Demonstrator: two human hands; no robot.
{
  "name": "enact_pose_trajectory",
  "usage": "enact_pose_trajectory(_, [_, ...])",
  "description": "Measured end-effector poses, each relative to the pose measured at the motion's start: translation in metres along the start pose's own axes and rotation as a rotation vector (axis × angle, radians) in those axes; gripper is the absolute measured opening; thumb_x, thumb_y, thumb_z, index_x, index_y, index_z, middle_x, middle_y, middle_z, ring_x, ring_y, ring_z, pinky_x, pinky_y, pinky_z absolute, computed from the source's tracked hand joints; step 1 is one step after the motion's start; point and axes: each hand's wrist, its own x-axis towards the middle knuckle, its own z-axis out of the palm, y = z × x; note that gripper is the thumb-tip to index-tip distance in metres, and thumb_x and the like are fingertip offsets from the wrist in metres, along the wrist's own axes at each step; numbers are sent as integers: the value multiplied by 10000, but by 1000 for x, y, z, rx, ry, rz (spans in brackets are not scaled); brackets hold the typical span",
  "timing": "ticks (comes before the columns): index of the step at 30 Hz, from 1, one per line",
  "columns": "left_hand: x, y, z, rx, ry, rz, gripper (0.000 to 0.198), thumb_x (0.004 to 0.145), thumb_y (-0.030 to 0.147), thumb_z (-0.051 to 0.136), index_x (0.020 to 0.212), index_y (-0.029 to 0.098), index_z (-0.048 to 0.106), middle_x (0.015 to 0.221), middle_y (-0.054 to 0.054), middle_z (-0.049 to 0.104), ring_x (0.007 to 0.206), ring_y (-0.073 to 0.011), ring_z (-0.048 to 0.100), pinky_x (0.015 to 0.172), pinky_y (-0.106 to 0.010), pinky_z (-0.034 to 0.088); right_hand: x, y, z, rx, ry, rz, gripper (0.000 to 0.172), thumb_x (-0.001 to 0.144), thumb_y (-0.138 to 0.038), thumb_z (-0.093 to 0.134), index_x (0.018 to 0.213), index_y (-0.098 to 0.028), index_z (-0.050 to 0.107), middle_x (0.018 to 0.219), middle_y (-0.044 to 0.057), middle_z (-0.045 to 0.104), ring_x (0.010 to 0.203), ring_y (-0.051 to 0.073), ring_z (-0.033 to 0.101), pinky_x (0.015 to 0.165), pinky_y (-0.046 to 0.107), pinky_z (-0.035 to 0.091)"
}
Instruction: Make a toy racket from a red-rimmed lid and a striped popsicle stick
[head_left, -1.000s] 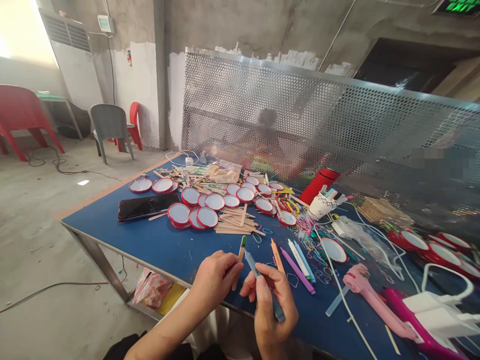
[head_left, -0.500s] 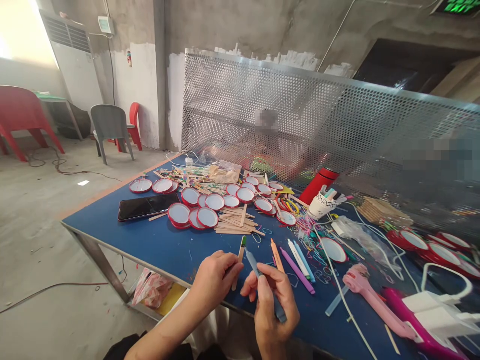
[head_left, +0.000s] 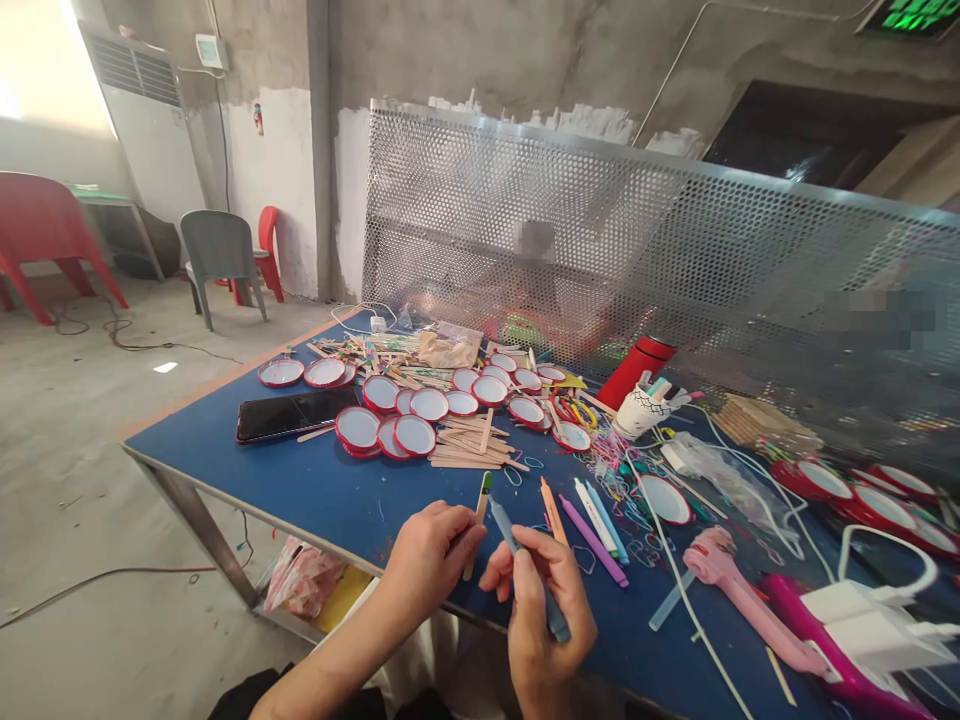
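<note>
Near the table's front edge, my left hand (head_left: 436,553) is closed around a wooden craft stick (head_left: 480,502), which stands up with a green-coloured tip. My right hand (head_left: 551,600) grips a grey-blue marker (head_left: 504,523), its point close beside the green tip; I cannot tell whether they touch. To the right of my hands lie an orange marker (head_left: 552,512), a purple marker (head_left: 592,540), and white and light-blue ones. Beyond my hands is a pile of plain craft sticks (head_left: 476,440).
Several red-rimmed round lids (head_left: 415,434) cover the middle of the blue table (head_left: 300,490). A phone (head_left: 292,412) lies left. Right are a pen cup (head_left: 640,412), a red bottle (head_left: 637,368), a pink handle-like tool (head_left: 757,610) and white chargers (head_left: 862,620). A perforated metal panel (head_left: 465,200) stands behind.
Almost nothing differs. Both hands keep their hold on the stick and marker, and the camera view has shifted very slightly.
</note>
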Motion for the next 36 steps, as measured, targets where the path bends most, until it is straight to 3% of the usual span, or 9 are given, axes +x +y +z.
enact_pose_trajectory(7, [1,0,-1,11,-1,-15,326,979,280,491,681,219,609,666,-6,623,695,-173,604,652,-253,422,2,3,-1,-40,-44,-48,133,985,-265,583,1023,-197,691,624,-43,678,468,137,630,420,245,474])
enact_pose_trajectory(19, [0,0,0,-8,-14,-5,356,993,279,461,650,228,543,634,-8,642,709,-180,605,686,-263,433,-1,1,0,6,69,7,136,979,-282,616,974,-170,694,615,-30,676,444,139,618,411,247,467])
enact_pose_trajectory(29, [0,2,-1,-23,-36,-32,321,1001,278,469,699,226,564,660,-16,659,751,-202,627,713,-280,441,0,3,-1,-49,-13,-18,131,983,-280,600,985,-196,700,601,-42,674,439,153,632,411,263,485])
enact_pose_trajectory(36, [0,2,-1,-22,-34,-6,358,1008,266,469,652,232,475,620,-5,645,723,-198,600,706,-280,428,-1,1,0,16,75,41,128,981,-293,615,958,-199,700,600,-39,678,425,158,621,395,264,479])
